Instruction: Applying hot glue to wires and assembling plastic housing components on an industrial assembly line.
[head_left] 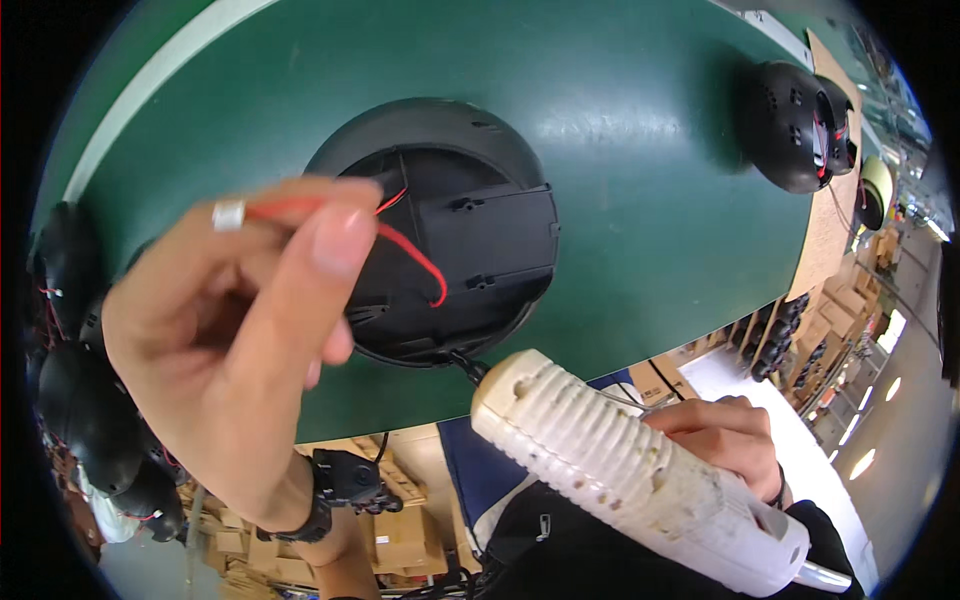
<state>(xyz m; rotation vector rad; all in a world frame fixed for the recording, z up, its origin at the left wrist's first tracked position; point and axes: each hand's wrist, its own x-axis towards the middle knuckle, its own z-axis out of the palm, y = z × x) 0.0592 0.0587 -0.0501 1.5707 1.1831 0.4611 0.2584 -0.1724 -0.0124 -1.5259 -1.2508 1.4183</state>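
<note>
Over the green worktop (650, 230), my left hand (230, 330) pinches the red wire (414, 254), best kept clear of the glue gun (630, 470) my right hand (725, 437) grips.

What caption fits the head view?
Left hand pinches red wire over round black housing; right hand holds white glue gun.

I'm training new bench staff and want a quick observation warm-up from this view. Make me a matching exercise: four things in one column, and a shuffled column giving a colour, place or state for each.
Things
1. Red wire
2. Glue gun
3. Round housing
4. Tabletop

Descriptions
A. Green and flat
B. White and ridged, held in the right hand
C. Pinched in the left hand
D. Black, with its inside showing

Pairs: 1-C; 2-B; 3-D; 4-A
</note>
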